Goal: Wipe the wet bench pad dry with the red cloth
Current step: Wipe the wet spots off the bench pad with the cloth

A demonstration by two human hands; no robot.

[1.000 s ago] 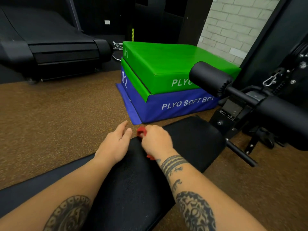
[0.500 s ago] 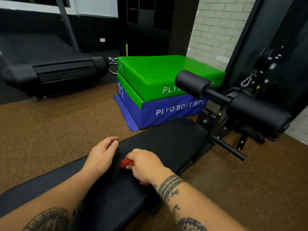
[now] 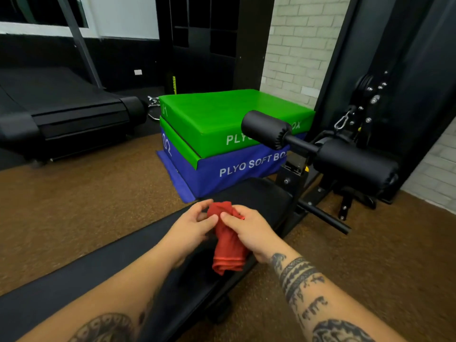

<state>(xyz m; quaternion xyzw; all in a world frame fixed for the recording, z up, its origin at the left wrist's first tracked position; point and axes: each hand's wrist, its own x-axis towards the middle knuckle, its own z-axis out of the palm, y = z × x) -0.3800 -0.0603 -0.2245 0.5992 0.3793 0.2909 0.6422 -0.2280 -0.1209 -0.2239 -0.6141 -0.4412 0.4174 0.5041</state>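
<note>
The black bench pad [image 3: 103,262] fills the lower middle of the view as a long strip whose long axis runs from the near left corner away toward the upper right, ending at the seat section just in front of the roller pads [image 3: 355,161] and the stacked green and blue plyo boxes [image 3: 222,144]; no wet sheen can be made out on its dark surface. Above the far half of that strip both hands meet, lifted clear of the pad, with the red cloth [image 3: 228,245] between them. The cloth is bunched into a loose roll that hangs with its long axis roughly upright, its gathered top at the fingertips and its folded hem pointing down toward the pad, not touching it as far as can be told. The left hand [image 3: 190,225] pinches the top of the bundle between thumb and forefinger; the right hand [image 3: 249,230] is closed around its upper side, thumb pressing into the fabric. The pad lies directly below the grip and stretches mostly back toward the person, so wiping probably means lowering the cloth flat and drawing it along the pad's length. The right hand holds more of the cloth and seems better placed to press it down.
</note>
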